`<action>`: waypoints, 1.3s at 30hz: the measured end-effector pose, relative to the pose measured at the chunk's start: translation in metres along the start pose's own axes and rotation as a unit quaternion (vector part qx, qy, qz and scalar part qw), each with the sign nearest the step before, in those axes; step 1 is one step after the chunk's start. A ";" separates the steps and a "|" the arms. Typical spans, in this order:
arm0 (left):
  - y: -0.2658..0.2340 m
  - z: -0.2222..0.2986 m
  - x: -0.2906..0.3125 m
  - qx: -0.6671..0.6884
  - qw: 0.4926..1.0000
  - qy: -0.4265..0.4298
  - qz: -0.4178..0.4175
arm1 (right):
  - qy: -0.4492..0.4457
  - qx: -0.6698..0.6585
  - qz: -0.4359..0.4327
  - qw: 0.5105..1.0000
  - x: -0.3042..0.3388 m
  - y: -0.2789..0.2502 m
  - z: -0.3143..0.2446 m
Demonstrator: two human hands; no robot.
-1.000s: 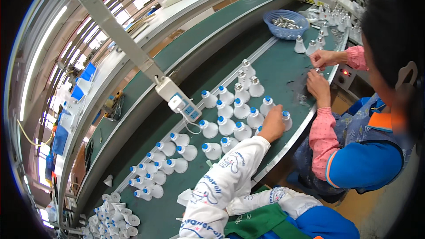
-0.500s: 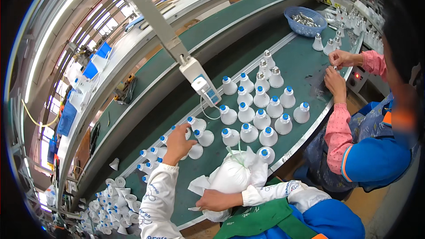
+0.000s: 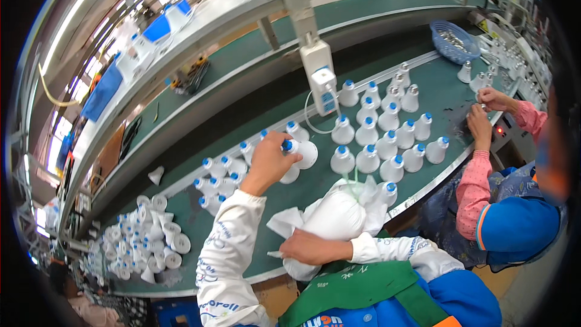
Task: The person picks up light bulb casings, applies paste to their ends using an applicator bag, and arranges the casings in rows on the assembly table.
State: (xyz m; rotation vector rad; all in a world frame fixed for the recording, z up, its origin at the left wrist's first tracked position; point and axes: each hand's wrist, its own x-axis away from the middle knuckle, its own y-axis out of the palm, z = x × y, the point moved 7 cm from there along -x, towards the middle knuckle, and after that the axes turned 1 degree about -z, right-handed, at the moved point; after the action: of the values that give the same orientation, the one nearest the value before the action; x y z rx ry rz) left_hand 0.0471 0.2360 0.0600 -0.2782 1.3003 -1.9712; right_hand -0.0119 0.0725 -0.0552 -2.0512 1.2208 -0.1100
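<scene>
My left hand (image 3: 269, 160) pinches the blue tip of a white cone-shaped lamp housing (image 3: 307, 154), which is tilted on its side. Around that hand other white housings (image 3: 228, 184) with blue tips stand upright on the green bench. At the bench's near edge, my right hand (image 3: 315, 247) is closed on a white plastic bag (image 3: 334, 213). The bag bulges with its contents, which I cannot make out, and a pale green tie sticks up from its top. Another upright housing (image 3: 387, 194) stands against the bag's right side.
Rows of upright housings (image 3: 387, 143) fill the middle right. Loose housings (image 3: 148, 236) lie heaped at the left. A power socket post (image 3: 318, 79) hangs over the bench. At far right are a blue basket (image 3: 454, 43) of metal parts and a co-worker's hands (image 3: 481, 122).
My left hand has moved right and now has a housing tilted in its fingers. My right hand stays on the bag. The whole view has shifted.
</scene>
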 end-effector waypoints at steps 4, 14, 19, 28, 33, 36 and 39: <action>-0.065 -0.003 0.077 0.052 0.995 -0.012 0.078 | 0.029 -0.033 0.030 0.999 0.000 -0.014 0.004; -0.032 -0.062 0.239 0.054 0.968 -0.199 0.141 | 0.066 -0.077 0.048 0.994 -0.003 -0.028 -0.009; 0.005 -0.049 0.241 0.097 0.963 -0.194 0.162 | 0.036 -0.042 0.103 0.993 -0.001 -0.030 -0.018; 0.033 -0.054 0.250 0.227 0.923 -0.224 0.217 | 0.043 0.008 0.101 0.994 -0.005 -0.028 -0.017; 0.033 -0.053 0.248 0.228 0.922 -0.214 0.230 | 0.053 0.011 0.097 0.994 -0.006 -0.025 -0.015; 0.033 -0.054 0.249 0.232 0.920 -0.213 0.232 | 0.054 0.010 0.097 0.994 -0.006 -0.025 -0.015; 0.031 -0.052 0.248 0.223 0.924 -0.211 0.229 | 0.055 0.009 0.096 0.994 -0.007 -0.024 -0.015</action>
State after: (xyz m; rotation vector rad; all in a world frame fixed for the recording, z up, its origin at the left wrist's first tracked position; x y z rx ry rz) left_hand -0.1403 0.0964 -0.0438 -0.1443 0.5532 -1.6247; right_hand -0.0047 0.0769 -0.0273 -1.9223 1.4724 -0.1439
